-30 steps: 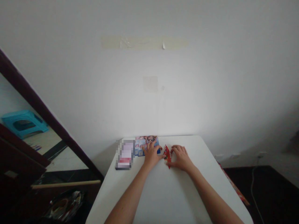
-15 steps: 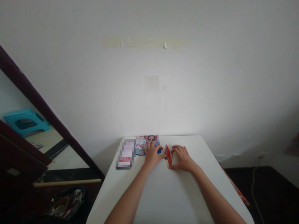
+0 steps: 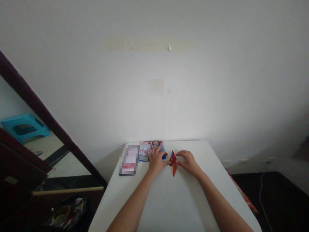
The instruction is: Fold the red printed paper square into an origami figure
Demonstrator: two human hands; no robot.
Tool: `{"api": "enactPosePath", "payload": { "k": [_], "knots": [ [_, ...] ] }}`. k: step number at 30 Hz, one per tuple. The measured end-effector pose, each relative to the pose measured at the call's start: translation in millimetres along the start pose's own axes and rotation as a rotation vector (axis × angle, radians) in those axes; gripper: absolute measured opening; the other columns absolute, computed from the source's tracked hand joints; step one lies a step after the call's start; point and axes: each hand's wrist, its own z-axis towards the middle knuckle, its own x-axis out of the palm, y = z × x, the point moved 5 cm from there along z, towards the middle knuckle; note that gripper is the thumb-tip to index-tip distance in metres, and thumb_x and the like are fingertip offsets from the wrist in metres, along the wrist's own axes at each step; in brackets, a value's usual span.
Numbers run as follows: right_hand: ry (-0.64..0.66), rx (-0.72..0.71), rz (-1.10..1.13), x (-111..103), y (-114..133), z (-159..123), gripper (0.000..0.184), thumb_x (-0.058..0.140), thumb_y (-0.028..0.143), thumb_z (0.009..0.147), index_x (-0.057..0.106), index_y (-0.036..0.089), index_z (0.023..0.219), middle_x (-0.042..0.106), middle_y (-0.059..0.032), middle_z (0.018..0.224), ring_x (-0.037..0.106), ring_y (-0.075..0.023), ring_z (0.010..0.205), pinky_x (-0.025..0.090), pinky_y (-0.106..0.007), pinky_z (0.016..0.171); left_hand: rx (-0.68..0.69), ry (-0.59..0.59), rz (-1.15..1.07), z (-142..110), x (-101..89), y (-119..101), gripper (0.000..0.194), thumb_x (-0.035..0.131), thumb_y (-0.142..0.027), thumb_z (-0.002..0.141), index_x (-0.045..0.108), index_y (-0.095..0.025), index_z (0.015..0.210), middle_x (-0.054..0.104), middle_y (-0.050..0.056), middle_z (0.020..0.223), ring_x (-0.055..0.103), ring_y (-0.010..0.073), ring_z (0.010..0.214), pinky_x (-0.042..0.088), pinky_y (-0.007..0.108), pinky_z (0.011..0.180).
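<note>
A small folded piece of red patterned paper (image 3: 173, 163) lies on the white table (image 3: 173, 199), pointed toward me. My left hand (image 3: 156, 160) rests palm down just left of it, fingers spread, thumb tip touching the paper's left edge. My right hand (image 3: 188, 161) lies flat on the paper's right side, fingers stretched toward the fold and pressing it down. Under my left fingertips sits a colourful printed pack (image 3: 146, 149) near the table's far edge.
A blurred-out rectangular box (image 3: 129, 160) lies at the table's far left corner. A white wall stands right behind the table. To the left are a dark door frame, a blue plastic stool (image 3: 24, 127) and a bag on the floor (image 3: 65, 214).
My right hand has flattened from a curled pose onto the red paper, which now lies lower and shows a clearer point. My left hand has hardly moved.
</note>
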Motion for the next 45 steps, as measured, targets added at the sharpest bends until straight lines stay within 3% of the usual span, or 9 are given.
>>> {"api": "enactPosePath", "payload": {
  "k": [3,9,17,24,31,37,41,45],
  "knots": [
    [-0.085,0.005,0.046,3,-2,5,0.025,0.066,0.040,0.083,0.071,0.028,0.105,0.069,-0.0059,0.111,0.058,-0.0249,0.112,0.042,-0.043,0.101,0.003,0.009,-0.009,0,-0.3,-1,0.042,0.083,-0.052,0.064,0.070,-0.033,0.099,0.051,0.004,0.143,0.034,0.0362,0.138,0.004,0.078,0.109],
    [-0.122,0.067,0.060,11,1,11,0.026,0.066,0.035,0.080,0.072,0.028,0.105,0.071,-0.0049,0.107,0.060,-0.0243,0.105,0.042,-0.042,0.098,-0.002,0.040,-0.025,0,-2.2,-2,0.040,0.081,-0.051,0.067,0.070,-0.033,0.102,0.051,0.004,0.144,0.032,0.0348,0.140,0.003,0.076,0.110],
    [-0.124,0.147,0.003,15,4,16,0.019,0.065,0.035,0.078,0.074,0.029,0.094,0.071,-0.0026,0.110,0.055,-0.0264,0.114,0.037,-0.045,0.103,0.003,0.047,-0.017,0,-2.8,-3,0.039,0.080,-0.052,0.068,0.070,-0.034,0.101,0.050,0.004,0.144,0.032,0.0358,0.140,0.004,0.077,0.109],
    [-0.161,0.179,0.026,17,2,19,0.015,0.064,0.037,0.076,0.074,0.028,0.085,0.072,-0.0016,0.108,0.057,-0.0242,0.110,0.038,-0.042,0.103,0.001,0.075,-0.003,2,-1.8,-3,0.044,0.079,-0.053,0.067,0.070,-0.034,0.106,0.047,0.004,0.147,0.031,0.0362,0.140,0.004,0.077,0.110],
    [-0.229,0.220,0.056,16,-1,21,0.026,0.059,0.046,0.083,0.075,0.026,0.079,0.073,-0.0042,0.100,0.060,-0.0225,0.106,0.040,-0.038,0.101,0.025,0.056,0.000,3,-0.1,-1,0.043,0.076,-0.054,0.070,0.069,-0.035,0.108,0.046,0.005,0.147,0.031,0.0378,0.140,0.005,0.079,0.108],
    [-0.207,0.187,0.067,15,-2,20,0.035,0.049,0.048,0.092,0.075,0.025,0.088,0.072,-0.0056,0.099,0.060,-0.0224,0.104,0.040,-0.039,0.102,0.003,0.070,-0.002,1,-1.6,-2,0.044,0.078,-0.055,0.068,0.070,-0.035,0.106,0.047,0.005,0.147,0.030,0.0361,0.141,0.004,0.076,0.110],
    [-0.165,0.119,0.037,12,-4,12,0.026,0.057,0.044,0.088,0.074,0.026,0.093,0.068,-0.0073,0.108,0.053,-0.0256,0.115,0.039,-0.043,0.104,0.020,0.038,0.016,-1,-4.6,-4,0.047,0.082,-0.054,0.064,0.070,-0.035,0.105,0.049,0.004,0.145,0.032,0.0365,0.139,0.003,0.074,0.112],
    [-0.082,0.075,-0.002,11,-5,5,0.015,0.064,0.037,0.083,0.075,0.027,0.084,0.063,-0.0075,0.113,0.048,-0.0287,0.122,0.039,-0.048,0.105,0.028,0.033,-0.003,-4,-6.0,-5,0.045,0.084,-0.050,0.063,0.071,-0.035,0.104,0.050,0.003,0.144,0.032,0.0358,0.139,0.002,0.072,0.113]
  ]
}}
